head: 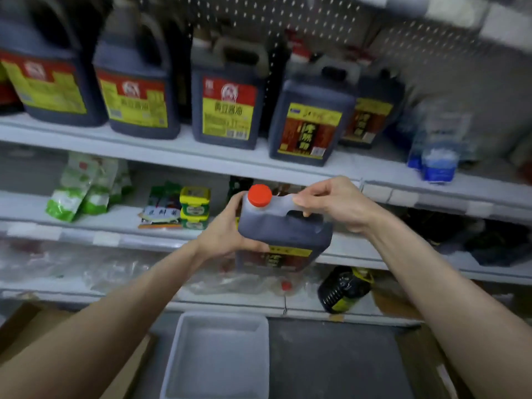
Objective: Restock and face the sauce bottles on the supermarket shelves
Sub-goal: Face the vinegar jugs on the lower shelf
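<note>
Fingers point(305, 212) of my right hand point(331, 203) curl through the handle point(288, 200) of a dark sauce jug point(285, 228), thumb on top, gripping it. My left hand point(224, 228) cups the jug's left side, its fingers wrapped behind, near the red cap point(259, 195). The jug hangs in the air, roughly upright, cap up and label towards me, in front of the packet shelf point(115, 218). Matching brown-labelled jugs point(309, 122) stand on the upper shelf point(172, 152), above my hands, at its front edge. My guess: this jug goes up beside them, long axis kept vertical, with the right hand leading the lift.
</note>
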Action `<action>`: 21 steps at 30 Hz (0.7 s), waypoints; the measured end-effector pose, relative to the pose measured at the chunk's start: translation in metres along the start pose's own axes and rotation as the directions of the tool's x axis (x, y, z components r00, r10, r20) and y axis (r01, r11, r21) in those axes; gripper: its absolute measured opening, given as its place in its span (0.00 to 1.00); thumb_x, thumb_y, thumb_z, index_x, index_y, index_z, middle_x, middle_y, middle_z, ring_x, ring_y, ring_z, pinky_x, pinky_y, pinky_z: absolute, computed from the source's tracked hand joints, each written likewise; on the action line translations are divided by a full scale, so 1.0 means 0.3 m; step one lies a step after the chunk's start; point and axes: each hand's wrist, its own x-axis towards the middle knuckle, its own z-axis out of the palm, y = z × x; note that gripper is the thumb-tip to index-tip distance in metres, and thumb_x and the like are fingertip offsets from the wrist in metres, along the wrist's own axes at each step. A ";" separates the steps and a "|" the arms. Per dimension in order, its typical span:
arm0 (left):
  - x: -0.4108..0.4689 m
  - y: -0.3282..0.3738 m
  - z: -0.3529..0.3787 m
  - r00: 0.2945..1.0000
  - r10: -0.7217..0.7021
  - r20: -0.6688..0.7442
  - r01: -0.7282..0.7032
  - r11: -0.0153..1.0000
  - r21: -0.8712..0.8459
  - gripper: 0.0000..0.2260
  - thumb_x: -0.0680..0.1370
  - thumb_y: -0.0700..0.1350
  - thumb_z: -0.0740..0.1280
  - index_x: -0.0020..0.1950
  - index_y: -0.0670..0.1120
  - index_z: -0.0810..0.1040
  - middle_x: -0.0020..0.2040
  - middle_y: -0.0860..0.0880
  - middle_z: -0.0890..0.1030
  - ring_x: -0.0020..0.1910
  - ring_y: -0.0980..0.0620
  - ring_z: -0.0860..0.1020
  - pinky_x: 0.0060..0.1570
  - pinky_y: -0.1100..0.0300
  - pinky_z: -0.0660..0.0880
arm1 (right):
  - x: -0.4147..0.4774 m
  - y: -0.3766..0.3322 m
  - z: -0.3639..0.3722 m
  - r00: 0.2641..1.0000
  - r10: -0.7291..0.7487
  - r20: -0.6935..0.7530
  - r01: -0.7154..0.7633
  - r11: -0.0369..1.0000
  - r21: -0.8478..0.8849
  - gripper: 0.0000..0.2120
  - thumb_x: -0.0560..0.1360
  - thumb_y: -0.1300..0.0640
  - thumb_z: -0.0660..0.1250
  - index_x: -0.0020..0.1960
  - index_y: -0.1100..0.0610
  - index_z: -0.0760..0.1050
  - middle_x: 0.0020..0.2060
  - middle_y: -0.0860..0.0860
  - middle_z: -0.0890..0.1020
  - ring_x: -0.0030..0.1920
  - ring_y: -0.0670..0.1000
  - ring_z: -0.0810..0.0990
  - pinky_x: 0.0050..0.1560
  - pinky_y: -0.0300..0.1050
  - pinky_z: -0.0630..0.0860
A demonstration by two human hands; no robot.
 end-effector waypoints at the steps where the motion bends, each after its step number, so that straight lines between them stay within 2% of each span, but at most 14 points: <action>1: 0.025 0.073 -0.008 0.999 0.033 -0.004 -0.033 0.999 0.018 0.52 0.54 0.51 0.84 0.72 0.51 0.62 0.61 0.57 0.77 0.60 0.58 0.77 0.58 0.55 0.76 | -0.019 -0.050 -0.059 0.999 -0.025 -0.019 0.025 1.000 -0.015 0.07 0.73 0.58 0.72 0.36 0.57 0.81 0.29 0.51 0.80 0.30 0.41 0.76 0.37 0.32 0.73; 3: 0.076 0.216 -0.008 0.996 0.086 -0.003 -0.086 0.996 0.030 0.45 0.56 0.45 0.84 0.68 0.50 0.66 0.58 0.55 0.79 0.56 0.59 0.79 0.57 0.54 0.77 | -0.053 -0.130 -0.172 0.994 -0.069 -0.079 0.067 0.997 -0.038 0.06 0.73 0.57 0.72 0.38 0.57 0.82 0.31 0.52 0.81 0.30 0.41 0.76 0.37 0.32 0.72; 5: 0.126 0.339 0.006 0.991 0.131 0.005 -0.132 0.991 0.031 0.43 0.58 0.40 0.84 0.68 0.49 0.66 0.58 0.54 0.80 0.55 0.58 0.79 0.56 0.55 0.78 | -0.081 -0.186 -0.275 0.985 -0.099 -0.138 0.096 0.995 -0.029 0.05 0.72 0.57 0.72 0.40 0.57 0.82 0.30 0.52 0.81 0.28 0.38 0.76 0.32 0.29 0.70; 7: 0.179 0.439 0.026 0.986 0.168 -0.003 -0.167 0.985 0.044 0.45 0.56 0.44 0.84 0.69 0.49 0.66 0.58 0.53 0.79 0.55 0.58 0.79 0.55 0.58 0.77 | -0.094 -0.218 -0.372 0.976 -0.127 -0.179 0.126 0.992 -0.014 0.04 0.72 0.57 0.73 0.39 0.57 0.82 0.29 0.49 0.81 0.28 0.38 0.76 0.29 0.29 0.68; 9: 0.234 0.513 0.060 0.979 0.205 -0.015 -0.204 0.977 0.053 0.45 0.54 0.48 0.84 0.67 0.50 0.68 0.58 0.55 0.79 0.55 0.58 0.79 0.54 0.61 0.76 | -0.088 -0.229 -0.462 0.968 -0.149 -0.202 0.148 0.989 -0.020 0.04 0.71 0.58 0.75 0.40 0.59 0.83 0.30 0.49 0.82 0.30 0.39 0.77 0.31 0.30 0.69; 11: 0.296 0.565 0.106 0.972 0.232 -0.031 -0.230 0.972 0.048 0.41 0.56 0.44 0.84 0.65 0.51 0.68 0.57 0.57 0.79 0.55 0.59 0.78 0.51 0.64 0.76 | -0.069 -0.225 -0.547 0.959 -0.161 -0.231 0.157 0.987 -0.032 0.07 0.70 0.58 0.76 0.43 0.62 0.83 0.34 0.52 0.84 0.32 0.41 0.78 0.33 0.30 0.71; 13: 0.360 0.602 0.160 0.970 0.237 -0.043 -0.236 0.971 0.022 0.40 0.58 0.41 0.83 0.65 0.51 0.68 0.57 0.56 0.78 0.56 0.59 0.78 0.53 0.62 0.76 | -0.039 -0.202 -0.628 0.952 -0.171 -0.255 0.170 0.985 -0.025 0.09 0.69 0.60 0.76 0.46 0.64 0.83 0.37 0.54 0.84 0.34 0.42 0.79 0.35 0.31 0.73; 16: 0.461 0.630 0.242 0.968 0.244 -0.060 -0.243 0.970 0.016 0.41 0.58 0.42 0.83 0.66 0.51 0.68 0.58 0.55 0.78 0.56 0.58 0.77 0.55 0.58 0.77 | 0.014 -0.143 -0.739 0.944 -0.175 -0.279 0.176 0.984 -0.022 0.08 0.68 0.61 0.77 0.45 0.62 0.83 0.35 0.51 0.84 0.34 0.41 0.80 0.37 0.32 0.74; 19: 0.552 0.651 0.319 0.969 0.236 -0.072 -0.236 0.972 0.011 0.40 0.59 0.42 0.83 0.67 0.50 0.68 0.58 0.56 0.78 0.56 0.59 0.77 0.50 0.65 0.77 | 0.070 -0.089 -0.839 0.939 -0.178 -0.294 0.175 0.984 -0.037 0.07 0.67 0.59 0.77 0.44 0.59 0.84 0.35 0.49 0.85 0.35 0.41 0.81 0.37 0.32 0.74; 21: 0.607 0.663 0.362 0.970 0.229 -0.082 -0.229 0.973 -0.001 0.40 0.60 0.40 0.82 0.67 0.50 0.67 0.57 0.55 0.78 0.55 0.60 0.77 0.47 0.69 0.76 | 0.102 -0.063 -0.897 0.936 -0.191 -0.295 0.185 0.982 -0.050 0.06 0.68 0.59 0.77 0.44 0.58 0.84 0.32 0.46 0.84 0.33 0.38 0.80 0.31 0.29 0.71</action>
